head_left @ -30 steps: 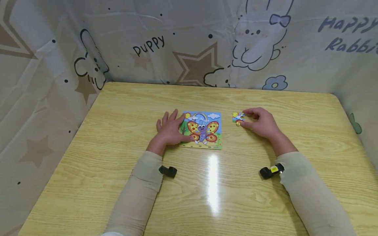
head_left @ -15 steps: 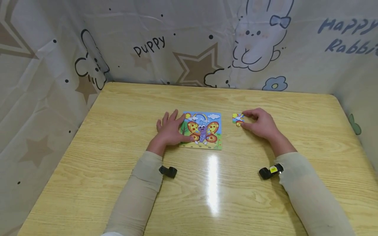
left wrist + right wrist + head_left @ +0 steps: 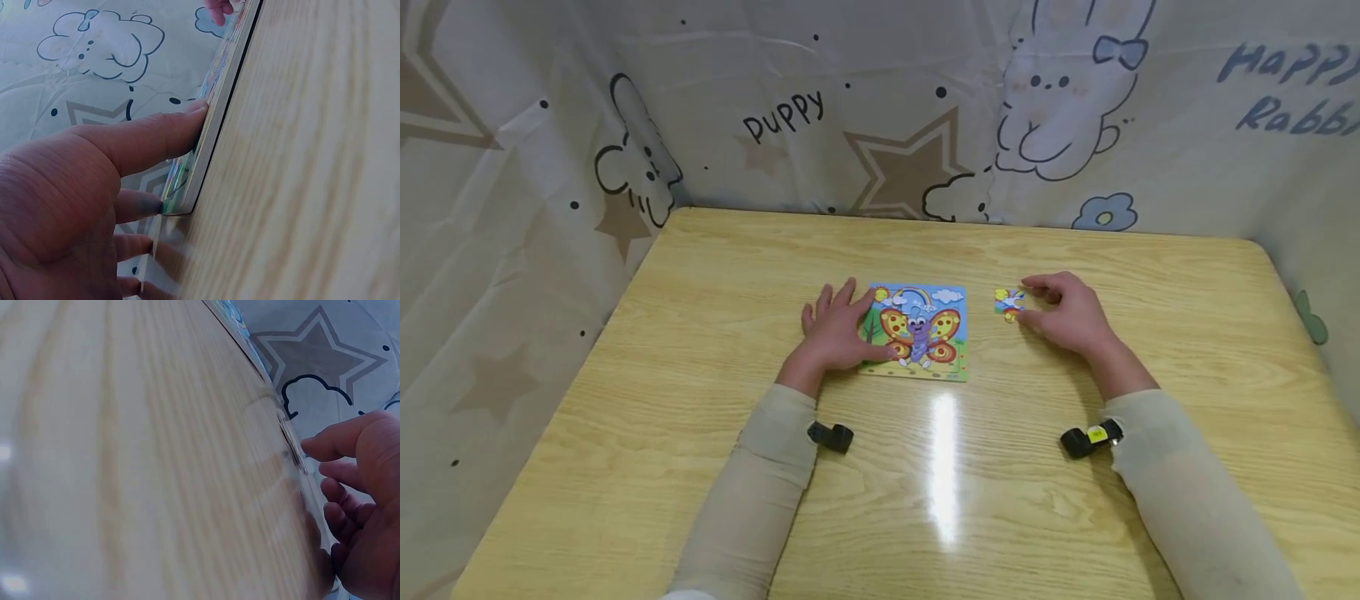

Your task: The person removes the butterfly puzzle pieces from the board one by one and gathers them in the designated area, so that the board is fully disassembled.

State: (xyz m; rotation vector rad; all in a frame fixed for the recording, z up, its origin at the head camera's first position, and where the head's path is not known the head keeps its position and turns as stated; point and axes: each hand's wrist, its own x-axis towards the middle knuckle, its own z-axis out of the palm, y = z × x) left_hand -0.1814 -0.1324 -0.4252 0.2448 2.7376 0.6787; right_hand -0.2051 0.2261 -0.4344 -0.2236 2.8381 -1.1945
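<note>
A square butterfly jigsaw puzzle (image 3: pixel 917 333) lies flat on the table in the head view. My left hand (image 3: pixel 835 333) rests at its left side, thumb on the picture and index finger at the upper left corner, the other fingers spread. To the right of the puzzle is a small group of colourful jigsaw pieces (image 3: pixel 1009 303); how many cannot be made out. My right hand (image 3: pixel 1069 312) is beside them, thumb and index finger apart at their right side. In the right wrist view, the thumb (image 3: pixel 334 439) is close to the thin pieces (image 3: pixel 290 445) on the table; contact is unclear.
The wood-grain table (image 3: pixel 700 467) has a printed curtain (image 3: pixel 880 108) behind it and along both sides. Small black cameras (image 3: pixel 831 437) are strapped to both sleeves. A bright light reflection crosses the middle of the table.
The whole head view has shifted slightly. My right thumb and index finger sit a little looser at the pieces. My left hand and the puzzle keep their places.
</note>
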